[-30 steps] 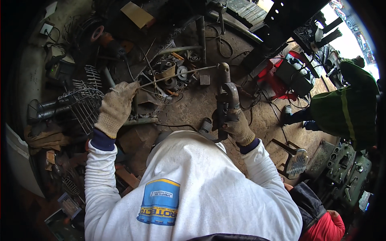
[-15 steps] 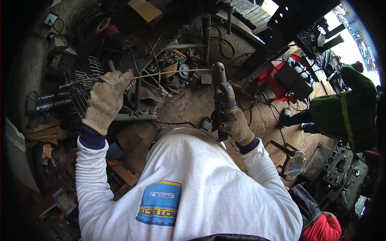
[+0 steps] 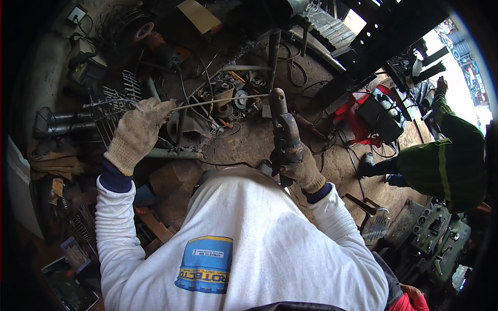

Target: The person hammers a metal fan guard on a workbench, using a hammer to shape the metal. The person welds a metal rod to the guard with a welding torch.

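My left hand (image 3: 136, 129), in a knitted work glove, pinches one end of a thin straight welding rod (image 3: 223, 101). The rod runs almost level to the right, and its far end meets the head of a dark, worn electrode holder (image 3: 287, 132). Whether the holder's jaws clamp the rod is too small to tell. My right hand (image 3: 305, 170), gloved too, is wrapped round the holder's handle, with the head pointing away from me. Part of the handle is hidden by the fingers.
Beyond the rod lie a metal tray of washers and scrap (image 3: 228, 98), an angle grinder (image 3: 162, 49) and a green pipe frame (image 3: 174, 154). Cables cross the floor. At right stand a person in green (image 3: 441, 160) and a grey-green machine (image 3: 441, 236); a red sleeve (image 3: 412, 299) shows below.
The view has shifted slightly, so the background sits lower and to the right. Both hands keep their grip, and the rod still meets the holder's head. The person in green has an arm stretched out.
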A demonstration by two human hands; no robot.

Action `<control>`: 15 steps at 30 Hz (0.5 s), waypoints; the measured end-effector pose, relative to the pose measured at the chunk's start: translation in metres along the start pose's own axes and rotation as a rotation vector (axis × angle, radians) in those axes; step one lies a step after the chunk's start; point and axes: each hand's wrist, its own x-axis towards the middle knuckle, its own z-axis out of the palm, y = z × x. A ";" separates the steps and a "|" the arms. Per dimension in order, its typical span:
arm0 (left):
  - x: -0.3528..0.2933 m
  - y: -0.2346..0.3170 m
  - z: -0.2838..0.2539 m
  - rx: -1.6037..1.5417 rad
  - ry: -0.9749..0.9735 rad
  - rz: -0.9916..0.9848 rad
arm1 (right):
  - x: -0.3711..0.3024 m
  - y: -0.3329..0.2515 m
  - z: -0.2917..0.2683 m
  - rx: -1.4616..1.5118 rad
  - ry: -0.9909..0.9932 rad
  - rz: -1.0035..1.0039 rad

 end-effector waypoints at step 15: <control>0.010 0.009 -0.017 0.034 0.031 -0.074 | 0.008 -0.001 -0.004 0.142 -0.046 0.038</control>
